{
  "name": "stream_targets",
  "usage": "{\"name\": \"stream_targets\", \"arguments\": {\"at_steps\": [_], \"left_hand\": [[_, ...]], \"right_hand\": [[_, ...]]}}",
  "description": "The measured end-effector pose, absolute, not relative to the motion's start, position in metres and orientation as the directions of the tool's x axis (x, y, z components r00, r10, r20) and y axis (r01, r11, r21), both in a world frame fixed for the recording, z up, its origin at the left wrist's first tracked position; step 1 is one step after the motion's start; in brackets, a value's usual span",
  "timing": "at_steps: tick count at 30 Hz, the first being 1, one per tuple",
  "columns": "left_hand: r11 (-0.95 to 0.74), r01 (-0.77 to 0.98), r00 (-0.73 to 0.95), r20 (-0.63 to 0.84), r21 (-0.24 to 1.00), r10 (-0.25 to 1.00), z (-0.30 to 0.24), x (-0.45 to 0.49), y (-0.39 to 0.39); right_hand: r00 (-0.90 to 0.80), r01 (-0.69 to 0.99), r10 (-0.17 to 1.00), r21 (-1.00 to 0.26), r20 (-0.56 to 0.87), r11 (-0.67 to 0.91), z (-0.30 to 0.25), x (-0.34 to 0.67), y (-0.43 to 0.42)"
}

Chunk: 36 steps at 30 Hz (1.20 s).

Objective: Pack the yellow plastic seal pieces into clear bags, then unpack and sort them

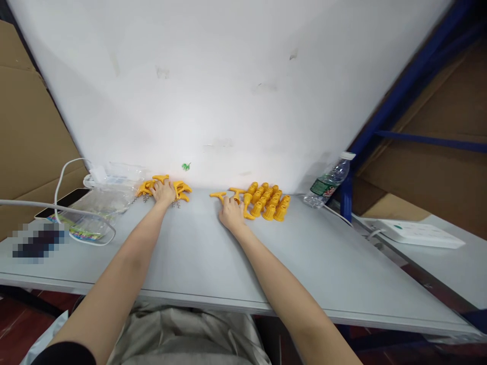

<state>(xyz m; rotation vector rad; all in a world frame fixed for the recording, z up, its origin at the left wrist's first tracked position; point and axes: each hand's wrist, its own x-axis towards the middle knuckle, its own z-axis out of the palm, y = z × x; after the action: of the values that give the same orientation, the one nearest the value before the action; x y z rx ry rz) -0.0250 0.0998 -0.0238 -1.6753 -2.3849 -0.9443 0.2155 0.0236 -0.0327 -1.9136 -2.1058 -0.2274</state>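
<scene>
My left hand [163,192] reaches into a pile of yellow T-shaped corkscrew handles [183,187] by the back wall, fingers curled down over one. Thin metal spirals stick out below the pile. Farther right, my right hand [232,214] has its fingers closed at a yellow T-shaped handle [236,192]; its fingertips are partly hidden. Another yellow T-shaped handle [217,195] lies just left of those fingers. Close to the right of this hand, several yellow cone-shaped sleeves [268,212] stand in rows, with a yellow T-shaped piece [247,207] at their left edge.
Clear plastic bags [110,200], a white cable [57,187] and a tablet-like device [64,202] lie on the left of the grey table [198,263]. A plastic bottle [329,182] leans at the back right. Beyond it are a blue frame [346,192] and a white power strip [418,233].
</scene>
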Motion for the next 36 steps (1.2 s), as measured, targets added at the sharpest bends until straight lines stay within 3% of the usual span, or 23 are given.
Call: {"name": "stream_targets", "arguments": {"at_steps": [11, 17, 19, 24, 28, 32, 36], "left_hand": [[0.11, 0.915, -0.306, 0.493, 0.388, 0.814, -0.004, -0.031, 0.088], [-0.292, 0.93, 0.127, 0.551, 0.224, 0.825, 0.014, 0.008, 0.059], [-0.354, 0.915, 0.208, 0.522, 0.195, 0.827, 0.014, 0.02, 0.047], [-0.264, 0.933, 0.133, 0.447, 0.245, 0.884, 0.009, 0.031, 0.018], [-0.249, 0.943, 0.145, 0.4, 0.221, 0.905, 0.002, 0.031, 0.003], [-0.229, 0.941, 0.115, 0.401, 0.248, 0.909, -0.002, 0.026, 0.001], [-0.231, 0.938, 0.115, 0.399, 0.257, 0.91, -0.006, 0.02, 0.005]], "right_hand": [[-0.076, 0.994, 0.951, -0.057, 0.3, 0.097, -0.03, 0.22, 0.025], [-0.159, 0.975, 0.86, -0.058, 0.485, 0.213, -0.024, 0.22, 0.024], [-0.227, 0.954, 0.795, -0.037, 0.563, 0.298, -0.024, 0.219, 0.024], [-0.368, 0.882, 0.563, 0.086, 0.74, 0.463, -0.033, 0.219, 0.029], [-0.464, 0.811, 0.4, 0.197, 0.79, 0.551, -0.039, 0.221, 0.035], [-0.502, 0.78, 0.403, 0.199, 0.765, 0.593, -0.036, 0.222, 0.031], [-0.511, 0.787, 0.51, 0.138, 0.691, 0.601, -0.03, 0.215, 0.025]]}}
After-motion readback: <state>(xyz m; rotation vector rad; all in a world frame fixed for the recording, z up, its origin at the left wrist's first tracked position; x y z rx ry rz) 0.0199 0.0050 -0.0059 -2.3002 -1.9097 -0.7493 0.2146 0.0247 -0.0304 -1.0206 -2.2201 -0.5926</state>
